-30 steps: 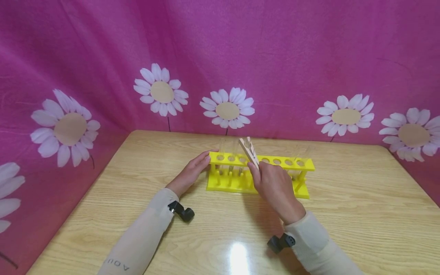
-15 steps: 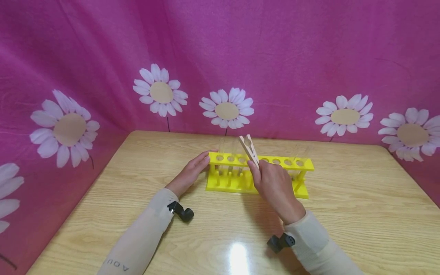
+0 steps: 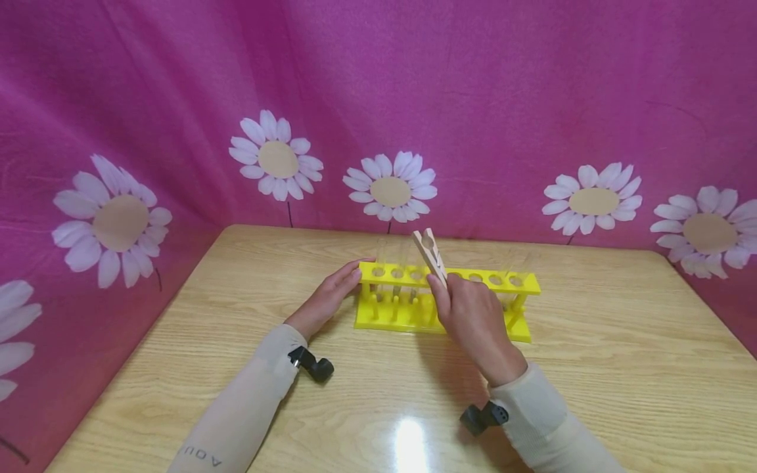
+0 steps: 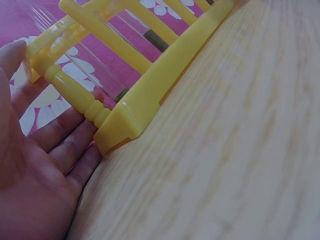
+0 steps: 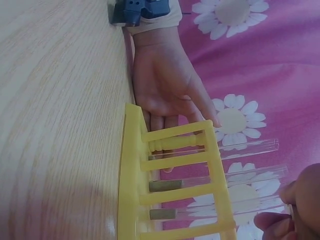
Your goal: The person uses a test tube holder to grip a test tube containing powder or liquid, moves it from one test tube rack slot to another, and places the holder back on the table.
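In the head view a yellow test tube rack (image 3: 390, 322) stands on the table. My left hand (image 3: 328, 295) holds its left end, thumb at the top bar and fingers along the end post (image 4: 75, 92). Over the middle of the rack, my right hand (image 3: 476, 322) grips a wooden test tube clamp (image 3: 430, 256), its tip pointing away and up. Several clear test tubes (image 5: 250, 148) stand in the rack, toward its two ends. Dark material (image 5: 165, 186) shows at the bottom of some. The right fingers (image 5: 280, 227) are close to one tube's top in the right wrist view.
The wood-grain table (image 3: 355, 407) reaches back to a magenta cloth (image 3: 473, 98) printed with white daisies. The cloth also hangs along the left side. Small black cameras (image 3: 319, 369) are strapped at both wrists.
The clamp's tip has risen slightly and shifted a little to the right in the head view. My left hand and the rack stay where they were.
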The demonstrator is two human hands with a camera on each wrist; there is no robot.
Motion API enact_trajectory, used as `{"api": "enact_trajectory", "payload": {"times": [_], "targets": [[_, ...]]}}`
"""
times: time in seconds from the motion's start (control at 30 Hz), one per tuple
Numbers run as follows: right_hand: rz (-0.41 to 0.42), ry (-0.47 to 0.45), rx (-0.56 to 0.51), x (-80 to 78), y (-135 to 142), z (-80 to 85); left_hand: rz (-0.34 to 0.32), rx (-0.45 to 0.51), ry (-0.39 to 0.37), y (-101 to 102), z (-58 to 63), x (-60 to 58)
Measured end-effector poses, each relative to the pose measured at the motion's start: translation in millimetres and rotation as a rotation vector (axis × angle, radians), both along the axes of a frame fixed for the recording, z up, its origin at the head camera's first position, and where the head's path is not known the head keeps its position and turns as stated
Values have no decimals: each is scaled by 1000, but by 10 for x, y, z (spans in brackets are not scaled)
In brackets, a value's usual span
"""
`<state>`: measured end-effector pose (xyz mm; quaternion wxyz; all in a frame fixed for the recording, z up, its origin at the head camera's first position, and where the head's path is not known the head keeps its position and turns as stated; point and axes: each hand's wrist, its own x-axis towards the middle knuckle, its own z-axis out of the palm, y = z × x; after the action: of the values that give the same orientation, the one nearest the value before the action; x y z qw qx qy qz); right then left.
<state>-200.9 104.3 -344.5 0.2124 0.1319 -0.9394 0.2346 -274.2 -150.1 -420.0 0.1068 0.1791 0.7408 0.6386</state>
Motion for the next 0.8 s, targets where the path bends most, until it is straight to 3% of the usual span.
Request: {"api": "enact_trajectory", "payload": {"times": [0.3,0.8], "targets": [[-7,-77,-41,6,3,36,10,-7,-6,7,8,5],[-27,-56,-54,13,49,76,4,0,-16,3,1,-4]]}}
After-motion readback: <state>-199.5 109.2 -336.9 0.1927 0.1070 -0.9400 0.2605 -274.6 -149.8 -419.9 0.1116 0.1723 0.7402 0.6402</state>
